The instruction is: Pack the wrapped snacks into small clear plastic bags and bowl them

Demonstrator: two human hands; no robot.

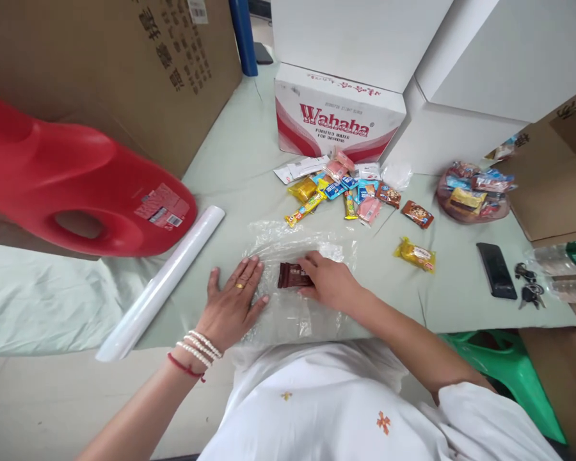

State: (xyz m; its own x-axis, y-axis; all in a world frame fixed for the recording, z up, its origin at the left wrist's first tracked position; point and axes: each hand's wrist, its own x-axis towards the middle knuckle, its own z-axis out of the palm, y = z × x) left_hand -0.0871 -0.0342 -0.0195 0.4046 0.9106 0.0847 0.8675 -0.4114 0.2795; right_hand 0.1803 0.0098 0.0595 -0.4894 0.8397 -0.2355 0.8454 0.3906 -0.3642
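A clear plastic bag [295,246] lies flat on the pale green table [235,166] in front of me. My left hand [233,304] rests flat on the bag's left part, fingers spread, a ring on one finger. My right hand [329,278] is inside the bag's opening, fingers closed on a dark brown snack packet [292,275]. Beyond the bag lies a heap of several small wrapped snacks [345,186]. A yellow packet [415,254] lies alone to the right.
A white roll [166,282] lies diagonally at left beside a big red jug [72,182]. A Wahaha carton [338,115] and white boxes stand behind. A filled snack bag [475,192], a black phone [496,270], keys [530,291] and cardboard boxes are at right.
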